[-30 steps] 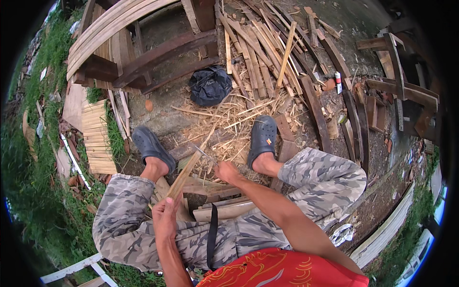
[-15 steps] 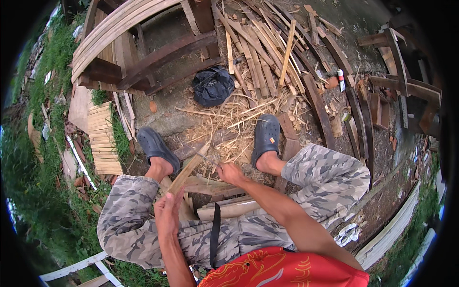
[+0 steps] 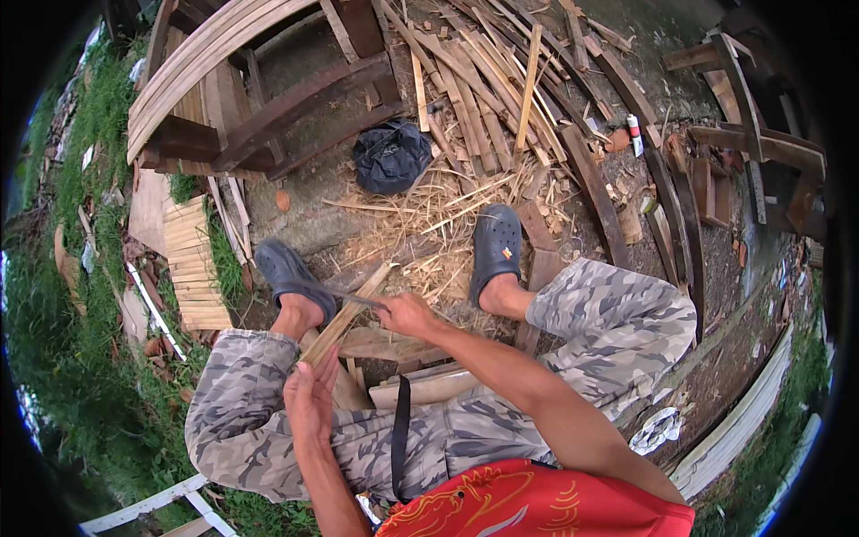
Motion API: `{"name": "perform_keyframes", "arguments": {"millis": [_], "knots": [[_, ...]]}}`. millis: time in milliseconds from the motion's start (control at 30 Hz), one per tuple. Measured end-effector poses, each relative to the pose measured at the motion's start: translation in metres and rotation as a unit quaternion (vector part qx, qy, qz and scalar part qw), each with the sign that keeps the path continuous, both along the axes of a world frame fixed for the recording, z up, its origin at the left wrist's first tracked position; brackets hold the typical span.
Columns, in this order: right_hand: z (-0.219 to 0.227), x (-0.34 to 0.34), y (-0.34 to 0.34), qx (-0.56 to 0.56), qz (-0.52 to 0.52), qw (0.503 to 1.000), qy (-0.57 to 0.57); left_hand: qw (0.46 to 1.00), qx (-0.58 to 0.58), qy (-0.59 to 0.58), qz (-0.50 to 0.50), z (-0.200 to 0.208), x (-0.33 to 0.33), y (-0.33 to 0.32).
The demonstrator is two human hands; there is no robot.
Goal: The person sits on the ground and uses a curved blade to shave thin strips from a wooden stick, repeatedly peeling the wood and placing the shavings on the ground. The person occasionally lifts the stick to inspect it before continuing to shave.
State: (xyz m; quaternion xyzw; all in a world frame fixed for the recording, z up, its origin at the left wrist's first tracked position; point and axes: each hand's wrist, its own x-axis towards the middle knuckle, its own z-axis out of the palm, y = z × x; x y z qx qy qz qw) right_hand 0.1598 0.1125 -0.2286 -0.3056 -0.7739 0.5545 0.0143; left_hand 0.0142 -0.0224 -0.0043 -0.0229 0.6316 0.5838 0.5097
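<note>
Between my feet, a pale wooden strip (image 3: 333,333) slants up and to the right from my left hand (image 3: 309,394), whose thumb and fingers close on its lower end. My right hand (image 3: 408,316) grips a knife; its handle is hidden in the fist. The thin grey knife blade (image 3: 327,291) points left and crosses the strip near its upper end. Under the strip and my hands lie curved pieces of wood (image 3: 385,345). Thin wood shavings (image 3: 420,237) are scattered over the ground in front.
A black plastic bag (image 3: 391,157) sits beyond my feet. Behind it stands a wooden frame (image 3: 304,107). Several loose strips (image 3: 479,112) and dark curved beams (image 3: 595,197) lie far right, beside a red-and-white tube (image 3: 634,134). Slatted wood (image 3: 195,268) rests on grass at left.
My right hand and the knife have moved left, and the blade now lies flatter across the strip. My left hand has shifted slightly down and to the left with the strip.
</note>
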Motion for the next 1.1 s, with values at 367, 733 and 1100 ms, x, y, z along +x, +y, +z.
{"name": "perform_keyframes", "arguments": {"millis": [367,733,1100], "knots": [[-0.017,0.021,0.007,0.005,-0.014,0.991,-0.136,1.0,0.007,0.016,-0.021,-0.002,-0.001,0.001],[-0.046,0.041,0.008,-0.064,-0.032,0.933,-0.352,0.999,-0.004,0.039,-0.014,0.0,-0.002,0.003],[-0.025,0.073,0.027,-0.032,-0.044,0.928,-0.369,0.951,-0.114,0.284,0.035,0.004,-0.008,-0.007]]}}
